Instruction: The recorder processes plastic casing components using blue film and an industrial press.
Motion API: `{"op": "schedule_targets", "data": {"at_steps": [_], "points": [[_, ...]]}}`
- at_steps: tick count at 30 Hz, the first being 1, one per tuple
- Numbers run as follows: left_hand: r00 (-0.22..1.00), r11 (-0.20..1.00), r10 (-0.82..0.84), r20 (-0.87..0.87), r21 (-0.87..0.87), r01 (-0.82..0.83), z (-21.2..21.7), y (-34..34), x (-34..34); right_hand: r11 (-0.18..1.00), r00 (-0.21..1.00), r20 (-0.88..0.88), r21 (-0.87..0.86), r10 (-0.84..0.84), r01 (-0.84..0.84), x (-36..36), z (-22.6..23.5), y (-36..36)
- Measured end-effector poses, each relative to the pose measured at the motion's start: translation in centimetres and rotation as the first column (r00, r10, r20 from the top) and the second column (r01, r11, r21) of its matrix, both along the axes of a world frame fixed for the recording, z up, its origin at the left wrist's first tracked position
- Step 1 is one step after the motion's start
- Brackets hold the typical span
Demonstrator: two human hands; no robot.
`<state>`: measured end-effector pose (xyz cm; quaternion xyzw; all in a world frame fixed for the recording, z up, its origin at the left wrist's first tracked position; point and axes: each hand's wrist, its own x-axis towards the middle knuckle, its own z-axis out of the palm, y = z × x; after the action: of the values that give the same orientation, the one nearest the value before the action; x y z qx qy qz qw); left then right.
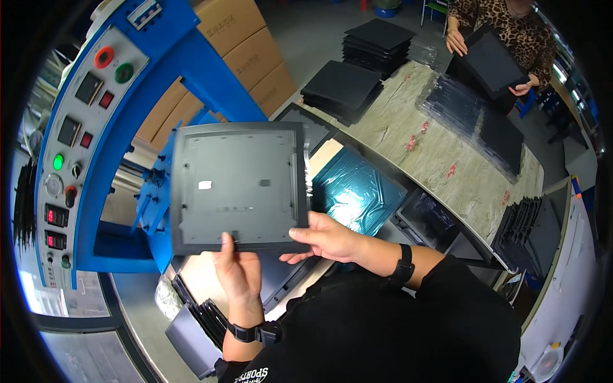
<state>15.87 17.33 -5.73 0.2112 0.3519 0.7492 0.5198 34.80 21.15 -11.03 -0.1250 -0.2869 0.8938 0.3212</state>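
- The blue press machine [128, 96] fills the left of the view, with its panel of buttons and lights; no panel sits in it that can be seen, so the loading step looks not yet done.
- The long work table [440, 159] runs off to the upper right, bearing stacks of dark panels [348, 86] and clear plastic sheets; these look like the bulk of the work, handled or waiting, though which cannot be told.
- A teal film sheet [354, 191] lies just right of the held piece, lower down.
- The grey square panel [239, 185] is held up flat before the machine, its ribbed face toward the camera, above both hands.
- The person's right hand [325, 239] grips the panel's lower right corner, thumb over the edge.
- The person's left hand [237, 271] pinches the lower edge near its middle, thumb on the face.
- A co-worker's hands [454, 42] at the far end hold another dark panel.
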Motion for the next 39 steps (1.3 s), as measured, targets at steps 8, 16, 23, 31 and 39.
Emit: {"op": "schedule_targets", "data": {"at_steps": [8,16,23,31,39], "points": [[0.911,0.928,-0.353,-0.212,-0.201,0.312,-0.8,1.3,-0.1,0.975,0.976,0.047,-0.062,-0.211,0.214,10.1,-3.2,2.4],[0.899,0.969,-0.103,-0.425,-0.248,-0.007,-1.5,-2.5,-3.5,0.813,0.817,0.188,-0.122,-0.545,0.569,17.4,-9.3,21.1],[0.832,0.816,0.175,-0.527,-0.395,-0.422,-2.3,-12.7,-7.0,0.587,0.661,0.293,-0.307,-0.691,0.749,16.9,-16.5,37.4],[0.746,0.578,0.203,-0.635,-0.537,-0.615,-2.8,-21.8,-6.1,0.716,0.557,0.664,-0.046,-0.499,0.697,16.5,-21.3,42.8],[0.710,0.625,0.061,-0.702,-0.528,-0.575,-4.6,-22.5,-6.9,0.742,0.071,0.740,0.671,-0.669,0.004,17.1,-15.9,37.8]]}}
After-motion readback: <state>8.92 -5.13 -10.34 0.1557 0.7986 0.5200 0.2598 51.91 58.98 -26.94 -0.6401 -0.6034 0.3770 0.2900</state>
